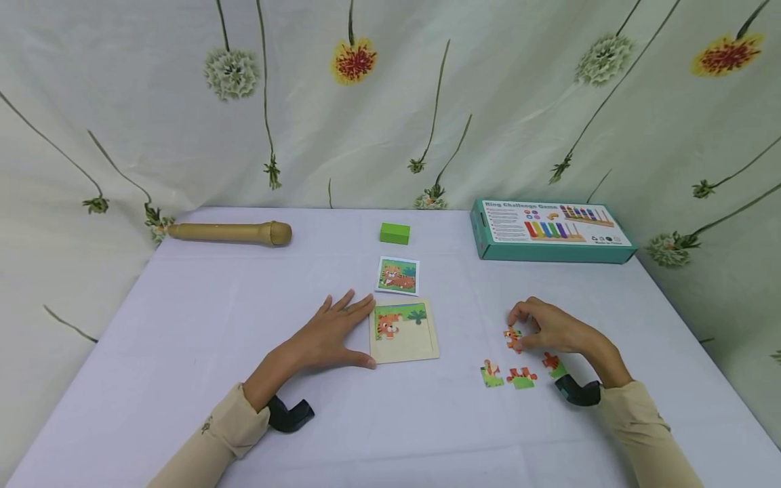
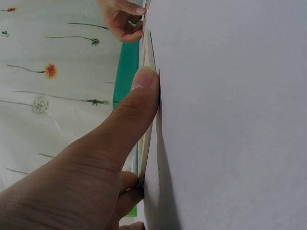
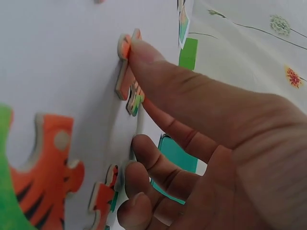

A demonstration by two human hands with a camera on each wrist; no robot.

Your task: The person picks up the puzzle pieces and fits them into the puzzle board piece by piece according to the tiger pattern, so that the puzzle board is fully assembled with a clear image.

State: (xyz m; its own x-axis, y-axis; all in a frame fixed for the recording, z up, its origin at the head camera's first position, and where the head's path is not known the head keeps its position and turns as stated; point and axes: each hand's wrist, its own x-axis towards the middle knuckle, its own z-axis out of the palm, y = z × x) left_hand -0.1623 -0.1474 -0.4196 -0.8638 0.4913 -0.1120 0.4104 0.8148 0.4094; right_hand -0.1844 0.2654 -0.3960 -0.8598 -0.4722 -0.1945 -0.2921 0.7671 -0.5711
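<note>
Pinches a puzzle piece point(image 1: 512, 338) with the right hand point(image 1: 554, 328), near three loose pieces point(image 1: 522, 379); touches the board point(image 1: 416, 349) with the left hand point(image 1: 331, 331), using straight, spread fingers.

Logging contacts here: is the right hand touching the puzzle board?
Apart: the head view plainly shows white cloth between the right hand and the board.

Pieces point(image 1: 523, 382) lie right of the board point(image 1: 417, 346) — card point(image 1: 398, 277) behind it.
</note>
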